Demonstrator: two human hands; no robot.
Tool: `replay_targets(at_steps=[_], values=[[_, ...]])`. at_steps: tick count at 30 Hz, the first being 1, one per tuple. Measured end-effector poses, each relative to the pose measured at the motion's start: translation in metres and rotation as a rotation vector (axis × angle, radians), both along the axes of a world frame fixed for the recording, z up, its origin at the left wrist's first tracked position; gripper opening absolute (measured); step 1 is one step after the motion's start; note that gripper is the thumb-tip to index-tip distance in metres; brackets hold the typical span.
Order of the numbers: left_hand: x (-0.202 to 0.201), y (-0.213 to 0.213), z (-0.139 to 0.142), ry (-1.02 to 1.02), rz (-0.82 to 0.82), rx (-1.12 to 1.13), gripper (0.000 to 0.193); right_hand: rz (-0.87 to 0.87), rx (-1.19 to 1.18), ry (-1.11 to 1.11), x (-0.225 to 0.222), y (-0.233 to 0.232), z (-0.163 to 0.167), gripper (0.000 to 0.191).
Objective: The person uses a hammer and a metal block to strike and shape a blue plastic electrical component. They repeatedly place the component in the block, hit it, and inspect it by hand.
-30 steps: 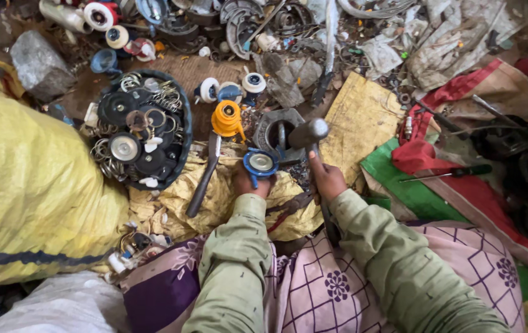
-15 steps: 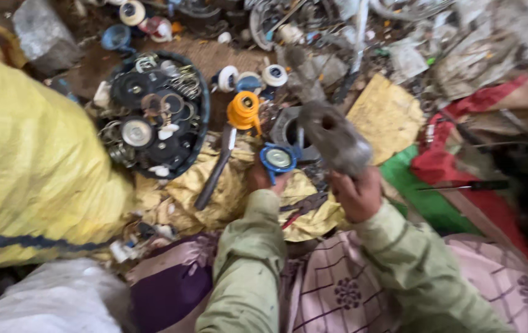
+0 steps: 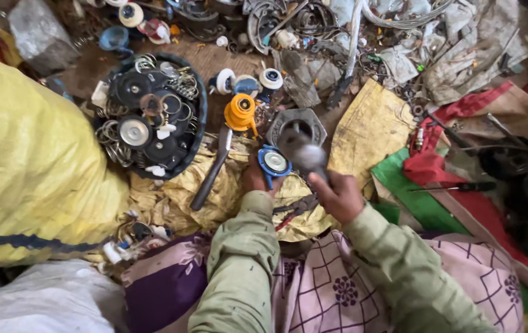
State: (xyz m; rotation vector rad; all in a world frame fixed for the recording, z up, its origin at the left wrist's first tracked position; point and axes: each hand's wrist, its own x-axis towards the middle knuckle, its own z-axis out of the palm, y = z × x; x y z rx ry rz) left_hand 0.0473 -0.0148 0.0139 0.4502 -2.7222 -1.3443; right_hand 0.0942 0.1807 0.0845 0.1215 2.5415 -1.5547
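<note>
My left hand (image 3: 253, 180) holds a small round blue part with a silvery centre (image 3: 274, 162) down on the crumpled yellow sacking (image 3: 214, 191). My right hand (image 3: 338, 196) grips the handle of a hammer; its blurred grey head (image 3: 301, 150) hovers just right of the blue part, over a grey metal housing with a round hole (image 3: 297, 125). An orange spool-shaped part (image 3: 240, 112) stands just beyond the blue part. Both sleeves are olive green.
A dark round tray (image 3: 197, 139) of black discs, metal rings and springs sits at the left. A long dark tool (image 3: 208, 179) lies beside the blue part. A bulging yellow sack (image 3: 29, 166) fills the left side. Scrap wires, white rollers (image 3: 270, 78) and red-green sheeting (image 3: 461, 203) surround the spot.
My right hand raised the hammer high toward the camera, then brought its head down close to the blue part. The left hand kept hold of the blue part.
</note>
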Motion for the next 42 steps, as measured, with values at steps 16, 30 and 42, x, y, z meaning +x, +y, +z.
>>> replay_targets(at_steps=[16, 30, 42], values=[[-0.006, -0.002, 0.022, -0.189, -0.073, -0.089, 0.091, 0.082, 0.318, -0.083, -0.009, -0.006, -0.045, 0.06], [-0.015, 0.007, 0.019, -0.267, 0.296, 1.15, 0.056, 0.13, 0.243, 0.094, -0.018, -0.021, -0.024, 0.052], [-0.017, -0.001, 0.031, -0.335, 0.334, 1.311, 0.05, 0.004, -0.243, 0.206, 0.012, -0.001, 0.032, 0.038]])
